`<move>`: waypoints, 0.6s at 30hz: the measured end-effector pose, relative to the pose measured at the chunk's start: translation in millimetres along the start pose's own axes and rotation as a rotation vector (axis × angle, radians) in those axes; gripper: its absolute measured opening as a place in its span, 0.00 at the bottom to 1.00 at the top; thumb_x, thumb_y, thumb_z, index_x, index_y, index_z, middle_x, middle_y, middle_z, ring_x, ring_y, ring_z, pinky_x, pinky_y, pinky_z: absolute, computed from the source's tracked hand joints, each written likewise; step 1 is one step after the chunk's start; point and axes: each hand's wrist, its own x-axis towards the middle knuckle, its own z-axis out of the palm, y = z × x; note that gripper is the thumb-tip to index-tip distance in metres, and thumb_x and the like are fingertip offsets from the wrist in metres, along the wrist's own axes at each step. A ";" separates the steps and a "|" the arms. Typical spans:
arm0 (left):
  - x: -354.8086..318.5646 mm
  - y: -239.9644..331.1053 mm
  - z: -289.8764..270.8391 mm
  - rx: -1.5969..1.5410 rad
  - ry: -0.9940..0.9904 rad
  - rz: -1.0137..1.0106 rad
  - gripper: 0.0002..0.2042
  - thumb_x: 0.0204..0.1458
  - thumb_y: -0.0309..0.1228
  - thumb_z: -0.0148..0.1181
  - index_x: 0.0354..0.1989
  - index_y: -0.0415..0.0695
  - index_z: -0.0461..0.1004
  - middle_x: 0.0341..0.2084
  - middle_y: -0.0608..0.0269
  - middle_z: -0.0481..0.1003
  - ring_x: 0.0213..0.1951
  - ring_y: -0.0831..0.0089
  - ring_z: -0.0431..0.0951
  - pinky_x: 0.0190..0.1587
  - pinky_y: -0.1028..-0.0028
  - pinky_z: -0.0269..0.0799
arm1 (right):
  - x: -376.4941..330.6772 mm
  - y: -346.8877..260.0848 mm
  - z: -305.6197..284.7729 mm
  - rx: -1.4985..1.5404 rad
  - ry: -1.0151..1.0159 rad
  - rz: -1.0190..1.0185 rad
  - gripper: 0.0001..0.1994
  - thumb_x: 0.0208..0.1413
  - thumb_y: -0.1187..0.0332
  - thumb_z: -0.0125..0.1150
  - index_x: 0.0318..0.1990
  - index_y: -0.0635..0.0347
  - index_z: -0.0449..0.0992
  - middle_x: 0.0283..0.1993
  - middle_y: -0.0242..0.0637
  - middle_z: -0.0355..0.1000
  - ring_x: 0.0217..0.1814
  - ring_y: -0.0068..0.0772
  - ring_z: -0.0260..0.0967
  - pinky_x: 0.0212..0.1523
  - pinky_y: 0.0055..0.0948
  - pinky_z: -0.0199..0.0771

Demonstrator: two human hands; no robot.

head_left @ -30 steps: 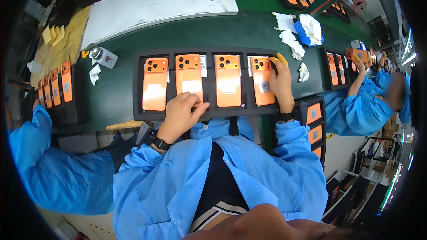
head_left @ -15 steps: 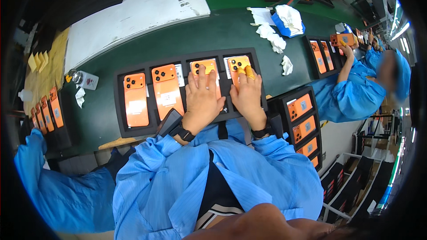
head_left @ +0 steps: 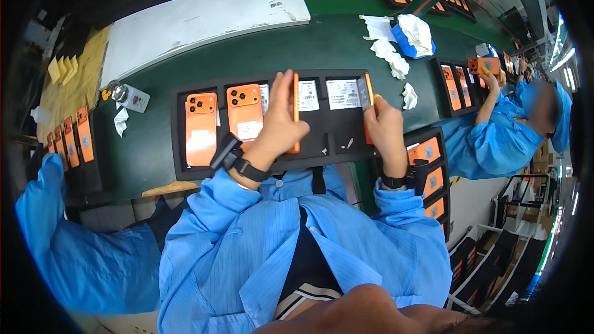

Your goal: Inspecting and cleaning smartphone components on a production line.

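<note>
A black compartment tray (head_left: pixel 243 173) lies on the green bench in front of me. Its two left compartments hold orange phones, back up: the leftmost phone (head_left: pixel 201 133) and a second phone (head_left: pixel 245 114), partly covered by my left wrist. My left hand (head_left: pixel 279 120) grips a phone (head_left: pixel 296 111) tilted on its edge above the third compartment. In my right hand (head_left: pixel 385 127), another phone (head_left: pixel 367 86) stands on edge at the tray's right end. White printed labels (head_left: pixel 344 94) show in the two right compartments, with small bits lying at the bottom of one.
At the right, another tray (head_left: pixel 444 148) holds several orange phones. A blue pack of wipes (head_left: pixel 413 36) and crumpled tissues (head_left: pixel 391 59) lie beyond. At the left stands a bottle (head_left: pixel 133 98). Co-workers sit on both sides; the right one's hand (head_left: pixel 489 80) holds a phone.
Both hands, which lay over the two right phones in the tray, have lifted those phones and turned them on edge. The labels beneath are now uncovered.
</note>
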 end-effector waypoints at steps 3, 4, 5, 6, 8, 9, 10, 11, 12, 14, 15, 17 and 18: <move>-3.9 -8.8 -22.3 -0.559 -0.094 -0.131 0.48 0.37 0.08 0.46 0.75 0.40 0.43 0.72 0.42 0.50 0.74 0.58 0.50 0.72 0.67 0.49 | 6.3 -8.6 -6.2 -0.060 0.028 -0.015 0.08 0.57 0.70 0.54 0.32 0.68 0.73 0.26 0.59 0.73 0.29 0.63 0.73 0.32 0.51 0.72; -6.1 -21.2 -21.4 -0.527 -0.095 -0.072 0.48 0.38 0.08 0.45 0.75 0.40 0.42 0.72 0.43 0.49 0.74 0.59 0.49 0.72 0.68 0.47 | 6.7 -10.7 -4.1 -0.049 0.078 -0.038 0.08 0.58 0.71 0.54 0.30 0.68 0.72 0.25 0.58 0.72 0.28 0.62 0.73 0.30 0.50 0.72; -8.6 -28.5 -20.5 -0.496 -0.096 -0.018 0.48 0.38 0.07 0.44 0.75 0.39 0.41 0.73 0.44 0.48 0.75 0.60 0.47 0.72 0.68 0.46 | 4.9 -16.3 -3.8 -0.044 0.071 -0.046 0.08 0.58 0.71 0.54 0.30 0.68 0.72 0.25 0.58 0.72 0.28 0.62 0.73 0.30 0.50 0.72; -9.0 -32.0 -17.6 -0.468 -0.120 0.014 0.48 0.39 0.06 0.42 0.76 0.40 0.39 0.73 0.46 0.48 0.75 0.61 0.46 0.73 0.69 0.45 | 3.0 -25.1 -4.9 0.016 0.082 -0.057 0.08 0.57 0.71 0.54 0.30 0.68 0.73 0.24 0.57 0.72 0.28 0.61 0.73 0.30 0.49 0.72; -10.5 -31.3 -11.0 -0.490 -0.123 -0.032 0.47 0.40 0.05 0.41 0.76 0.41 0.39 0.74 0.46 0.47 0.75 0.61 0.45 0.73 0.69 0.45 | -3.0 -40.6 -5.3 0.059 0.108 -0.111 0.07 0.56 0.72 0.56 0.30 0.67 0.74 0.22 0.55 0.71 0.26 0.59 0.73 0.28 0.48 0.71; -10.1 -31.3 -8.7 -0.514 -0.133 -0.073 0.47 0.41 0.05 0.40 0.76 0.41 0.39 0.74 0.46 0.46 0.76 0.61 0.43 0.73 0.68 0.45 | -3.8 -52.1 -4.4 0.059 0.104 -0.111 0.07 0.56 0.72 0.56 0.30 0.67 0.74 0.22 0.55 0.71 0.26 0.59 0.73 0.28 0.48 0.71; -10.0 -30.4 -7.9 -0.475 -0.095 -0.052 0.45 0.44 0.04 0.42 0.76 0.41 0.40 0.73 0.45 0.49 0.73 0.62 0.54 0.70 0.70 0.55 | -4.7 -65.4 -3.6 0.084 0.074 -0.126 0.07 0.56 0.72 0.56 0.30 0.67 0.74 0.21 0.55 0.71 0.25 0.59 0.73 0.27 0.48 0.71; -10.8 -30.9 -8.2 -0.475 -0.094 -0.054 0.45 0.44 0.04 0.42 0.76 0.41 0.40 0.73 0.45 0.49 0.73 0.62 0.54 0.70 0.70 0.55 | -5.1 -75.8 -0.1 0.109 0.043 -0.143 0.07 0.56 0.72 0.56 0.29 0.67 0.74 0.21 0.54 0.71 0.24 0.58 0.73 0.26 0.48 0.71; -11.5 -31.7 -8.5 -0.416 -0.006 -0.099 0.42 0.46 0.07 0.47 0.74 0.40 0.45 0.64 0.47 0.60 0.62 0.66 0.65 0.61 0.73 0.64 | -4.3 -82.1 5.0 0.103 0.055 -0.198 0.07 0.55 0.72 0.56 0.28 0.67 0.74 0.20 0.53 0.71 0.22 0.57 0.73 0.25 0.47 0.72; -10.2 -27.6 -11.0 -0.360 0.080 -0.143 0.40 0.48 0.09 0.52 0.72 0.39 0.49 0.55 0.49 0.71 0.52 0.69 0.77 0.52 0.75 0.73 | -3.6 -87.7 12.3 0.061 0.051 -0.220 0.08 0.55 0.72 0.57 0.27 0.67 0.74 0.20 0.53 0.71 0.22 0.56 0.73 0.25 0.47 0.72; -8.8 -22.6 -14.8 -0.117 0.065 -0.184 0.37 0.48 0.13 0.57 0.69 0.38 0.54 0.41 0.56 0.72 0.39 0.74 0.75 0.41 0.75 0.72 | -3.0 -88.8 14.9 0.020 0.047 -0.244 0.08 0.55 0.72 0.57 0.26 0.67 0.73 0.20 0.53 0.71 0.22 0.56 0.74 0.25 0.46 0.73; -9.9 -12.6 -20.1 0.124 0.060 -0.226 0.34 0.48 0.16 0.61 0.66 0.37 0.59 0.27 0.63 0.74 0.26 0.78 0.73 0.31 0.76 0.71 | -4.3 -91.5 18.3 -0.004 0.029 -0.238 0.09 0.54 0.71 0.58 0.25 0.67 0.73 0.20 0.53 0.72 0.22 0.55 0.74 0.25 0.46 0.75; -11.2 -9.2 -18.8 0.135 0.115 -0.130 0.32 0.47 0.18 0.63 0.64 0.36 0.61 0.21 0.66 0.69 0.23 0.78 0.70 0.28 0.75 0.67 | -6.5 -92.9 18.8 -0.032 0.019 -0.251 0.09 0.54 0.71 0.58 0.25 0.66 0.73 0.21 0.53 0.73 0.22 0.55 0.75 0.25 0.46 0.75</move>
